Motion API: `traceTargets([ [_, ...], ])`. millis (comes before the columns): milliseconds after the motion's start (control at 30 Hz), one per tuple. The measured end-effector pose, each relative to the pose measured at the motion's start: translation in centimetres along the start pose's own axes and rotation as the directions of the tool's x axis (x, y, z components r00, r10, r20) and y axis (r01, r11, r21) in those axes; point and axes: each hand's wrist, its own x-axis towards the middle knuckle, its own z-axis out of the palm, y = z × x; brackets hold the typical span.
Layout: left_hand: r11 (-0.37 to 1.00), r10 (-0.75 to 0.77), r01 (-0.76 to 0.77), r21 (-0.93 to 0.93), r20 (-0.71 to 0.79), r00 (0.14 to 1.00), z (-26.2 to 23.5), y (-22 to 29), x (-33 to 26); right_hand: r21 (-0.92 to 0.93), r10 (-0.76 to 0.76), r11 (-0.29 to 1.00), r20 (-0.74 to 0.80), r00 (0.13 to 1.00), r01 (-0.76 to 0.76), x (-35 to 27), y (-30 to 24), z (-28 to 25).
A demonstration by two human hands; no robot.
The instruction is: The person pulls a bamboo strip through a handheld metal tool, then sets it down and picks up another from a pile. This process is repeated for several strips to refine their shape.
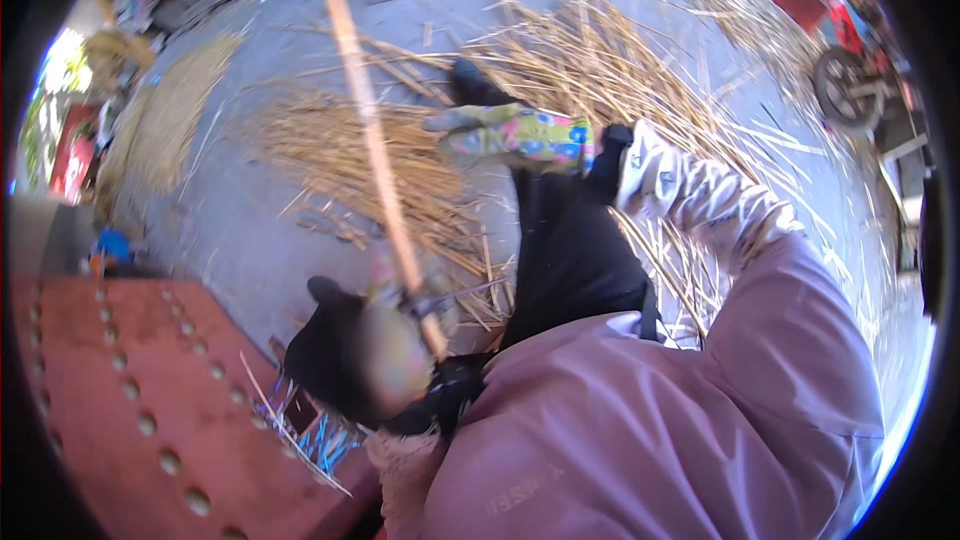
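Observation:
A long, flat tan strip (365,105), like split reed or bamboo, slants from the top edge down to my left hand (398,355). That hand wears a patterned glove, is smeared by motion, and closes around the strip's lower end. Something dark sits against the strip there, too blurred to name. My right hand (520,138), in a yellow-green flowered glove, stretches leftward with fingers extended, apart from the strip and holding nothing. It is above my black-trousered leg (565,240).
Loose reed stalks (600,60) cover the floor ahead, with a shorter pile (360,155) further left. A red studded panel (90,390) stands at the lower left, near blue strands (325,445). A woven mat (180,110) lies far left; a red motorcycle (850,70) stands far right.

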Motion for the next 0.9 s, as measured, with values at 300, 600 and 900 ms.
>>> traceTargets([
  [300, 0.991, 0.005, 0.005, -0.131, 0.074, 0.997, -0.1, -1.1, 1.6, -0.702, 0.472, 0.028, -0.618, 0.629, -0.711, -33.2, 10.1, -10.8],
  [600, 0.989, 0.120, -0.107, 0.102, -0.135, 0.984, 3.6, -2.0, 3.0, -0.213, -0.049, 0.476, -0.975, 0.216, -0.853, -34.8, 14.3, -1.3],
  [900, 0.996, 0.085, -0.071, 0.060, -0.275, 0.958, 4.6, -2.9, 3.7, -0.136, 0.654, 0.394, -0.653, 0.381, -0.909, -35.6, 20.8, -2.0],
])
